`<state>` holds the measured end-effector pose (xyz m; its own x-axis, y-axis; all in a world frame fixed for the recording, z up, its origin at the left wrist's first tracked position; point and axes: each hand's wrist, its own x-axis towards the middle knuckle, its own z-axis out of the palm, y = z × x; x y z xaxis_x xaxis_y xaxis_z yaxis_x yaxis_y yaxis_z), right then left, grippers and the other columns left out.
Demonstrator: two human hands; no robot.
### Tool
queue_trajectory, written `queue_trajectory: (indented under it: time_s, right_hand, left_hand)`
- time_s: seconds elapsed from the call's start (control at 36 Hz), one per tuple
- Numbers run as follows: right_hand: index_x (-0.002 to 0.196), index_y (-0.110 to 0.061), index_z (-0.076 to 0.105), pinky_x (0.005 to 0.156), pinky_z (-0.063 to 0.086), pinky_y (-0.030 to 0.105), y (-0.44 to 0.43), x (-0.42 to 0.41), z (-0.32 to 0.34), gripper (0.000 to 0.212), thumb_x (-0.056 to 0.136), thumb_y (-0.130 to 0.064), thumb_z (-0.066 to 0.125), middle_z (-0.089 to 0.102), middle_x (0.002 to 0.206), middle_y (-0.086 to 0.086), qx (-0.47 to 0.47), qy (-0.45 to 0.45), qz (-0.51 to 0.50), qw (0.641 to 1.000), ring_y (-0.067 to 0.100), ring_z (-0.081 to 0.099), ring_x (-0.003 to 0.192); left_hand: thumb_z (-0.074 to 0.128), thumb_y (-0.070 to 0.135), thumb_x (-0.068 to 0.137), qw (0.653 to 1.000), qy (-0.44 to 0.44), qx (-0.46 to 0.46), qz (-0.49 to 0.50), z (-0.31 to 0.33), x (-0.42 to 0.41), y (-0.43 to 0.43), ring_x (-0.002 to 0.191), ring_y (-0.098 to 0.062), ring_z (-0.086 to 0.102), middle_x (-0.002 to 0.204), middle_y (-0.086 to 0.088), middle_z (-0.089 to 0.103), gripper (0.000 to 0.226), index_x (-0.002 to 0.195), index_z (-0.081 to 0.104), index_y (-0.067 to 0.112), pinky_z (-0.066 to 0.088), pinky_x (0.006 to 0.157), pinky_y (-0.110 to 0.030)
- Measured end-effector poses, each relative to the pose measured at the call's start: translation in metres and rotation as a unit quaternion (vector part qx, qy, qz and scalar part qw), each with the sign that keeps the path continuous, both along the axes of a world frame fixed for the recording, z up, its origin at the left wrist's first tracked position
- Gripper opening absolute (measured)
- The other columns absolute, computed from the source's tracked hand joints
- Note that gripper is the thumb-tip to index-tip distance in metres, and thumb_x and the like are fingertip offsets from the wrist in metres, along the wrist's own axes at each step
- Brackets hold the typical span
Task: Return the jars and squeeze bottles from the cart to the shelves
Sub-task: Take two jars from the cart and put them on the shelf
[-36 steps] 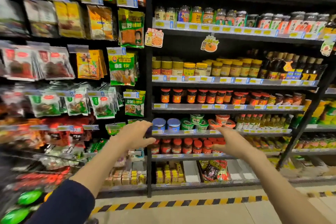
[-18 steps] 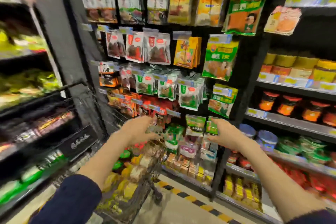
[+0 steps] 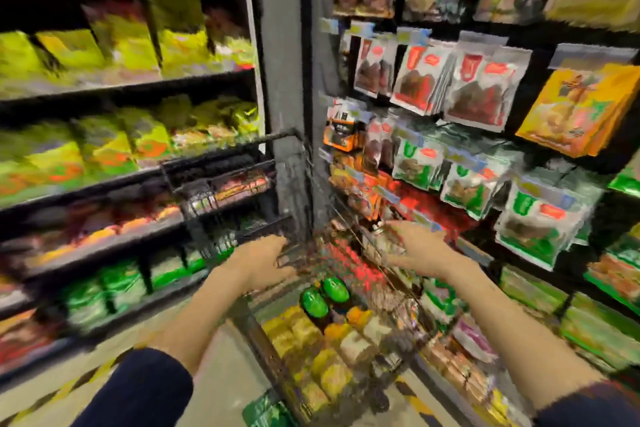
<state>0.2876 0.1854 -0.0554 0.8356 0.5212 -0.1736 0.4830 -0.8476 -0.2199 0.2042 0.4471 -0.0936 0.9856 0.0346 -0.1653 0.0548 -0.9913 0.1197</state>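
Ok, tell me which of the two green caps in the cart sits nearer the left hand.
The lower-left green cap; the other lies up and right of it, farther from the left hand.

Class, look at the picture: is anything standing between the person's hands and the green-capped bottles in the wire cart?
Nothing visible does. The left hand and right hand hover above the black wire cart, with the green-capped bottles exposed just below; blur hides finer detail.

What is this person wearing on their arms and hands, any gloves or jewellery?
Both hands are bare: no gloves on the left hand or the right hand. Dark navy sleeves are pushed up, leaving the forearms uncovered. No watch or bracelet shows at either wrist; the blur hides anything as small as a ring.
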Motion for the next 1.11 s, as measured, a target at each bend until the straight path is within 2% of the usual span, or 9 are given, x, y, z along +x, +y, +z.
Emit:
queue_trajectory:
  time_s: [0.22,0.36,0.47,0.58,0.69,0.83,1.0,1.06,1.11]
  right_hand:
    - [0.147,-0.008,0.019,0.114,0.026,0.034,0.056,0.047,-0.029,0.078,0.087,-0.039,0.059,0.027,0.154,0.011,-0.006,0.035,0.095,0.995,0.024,0.028,0.141]
    - [0.148,-0.008,0.019,0.112,0.027,0.031,0.076,0.081,-0.054,0.079,0.087,-0.037,0.060,0.029,0.153,0.011,-0.018,0.069,0.150,0.986,0.023,0.030,0.140]
    - [0.147,-0.006,0.020,0.112,0.024,0.028,0.086,0.111,-0.073,0.077,0.088,-0.036,0.059,0.028,0.153,0.012,-0.034,0.095,0.199,0.975,0.023,0.029,0.141]
    - [0.144,-0.002,0.027,0.111,0.029,0.032,0.093,0.137,-0.098,0.073,0.087,-0.033,0.060,0.036,0.148,0.017,-0.043,0.114,0.236,0.964,0.026,0.035,0.137]
    - [0.144,-0.005,0.026,0.111,0.030,0.034,0.095,0.153,-0.123,0.072,0.087,-0.032,0.060,0.034,0.149,0.014,-0.061,0.140,0.274,0.949,0.025,0.034,0.137]
    - [0.141,-0.005,0.035,0.108,0.036,0.038,0.095,0.162,-0.160,0.071,0.083,-0.034,0.065,0.043,0.143,0.014,-0.068,0.183,0.292,0.936,0.026,0.040,0.132]
    - [0.148,-0.012,0.021,0.113,0.031,0.039,0.094,0.161,-0.205,0.080,0.085,-0.040,0.061,0.027,0.154,0.008,-0.118,0.248,0.291,0.916,0.023,0.028,0.141]
    - [0.148,-0.015,0.018,0.114,0.030,0.037,0.092,0.157,-0.213,0.079,0.086,-0.042,0.058,0.024,0.156,0.004,-0.138,0.259,0.283,0.913,0.022,0.026,0.142]
    - [0.148,-0.014,0.018,0.112,0.033,0.039,0.092,0.154,-0.227,0.077,0.088,-0.042,0.057,0.026,0.154,0.006,-0.154,0.267,0.292,0.905,0.025,0.031,0.139]
  left_hand:
    - [0.048,0.050,0.089,0.994,0.063,-0.008,0.086,-0.035,-0.001,0.025,0.132,-0.025,0.040,0.145,-0.009,0.041,0.067,0.141,0.033,0.011,0.039,0.104,-0.040]
    - [0.047,0.047,0.092,0.988,0.083,-0.020,0.128,-0.058,0.014,0.021,0.136,-0.025,0.036,0.151,-0.008,0.034,0.069,0.147,0.022,0.014,0.036,0.107,-0.037]
    - [0.046,0.049,0.090,0.978,0.110,-0.022,0.177,-0.079,0.030,0.013,0.136,-0.025,0.035,0.151,-0.009,0.033,0.072,0.147,0.019,0.015,0.036,0.107,-0.042]
    - [0.046,0.051,0.089,0.964,0.108,-0.065,0.234,-0.103,0.043,-0.001,0.128,-0.028,0.045,0.143,-0.014,0.043,0.068,0.140,0.035,0.007,0.041,0.101,-0.034]
    - [0.052,0.047,0.088,0.945,0.131,-0.110,0.279,-0.128,0.046,-0.017,0.134,-0.027,0.038,0.149,-0.013,0.036,0.074,0.144,0.028,0.006,0.036,0.108,-0.035]
    - [0.059,0.040,0.085,0.927,0.143,-0.165,0.306,-0.158,0.048,-0.039,0.122,-0.026,0.050,0.135,-0.012,0.051,0.061,0.135,0.041,0.010,0.043,0.097,-0.031]
    - [0.058,0.043,0.083,0.888,0.203,-0.225,0.346,-0.206,0.044,-0.059,0.115,-0.027,0.054,0.125,-0.012,0.057,0.053,0.121,0.052,0.007,0.046,0.095,-0.038]
    - [0.057,0.040,0.085,0.879,0.215,-0.230,0.357,-0.213,0.043,-0.067,0.120,-0.028,0.050,0.132,-0.013,0.053,0.057,0.130,0.047,0.005,0.043,0.099,-0.035]
    - [0.052,0.031,0.092,0.865,0.233,-0.248,0.368,-0.224,0.046,-0.072,0.127,-0.028,0.045,0.141,-0.016,0.045,0.057,0.139,0.036,0.004,0.043,0.094,-0.022]
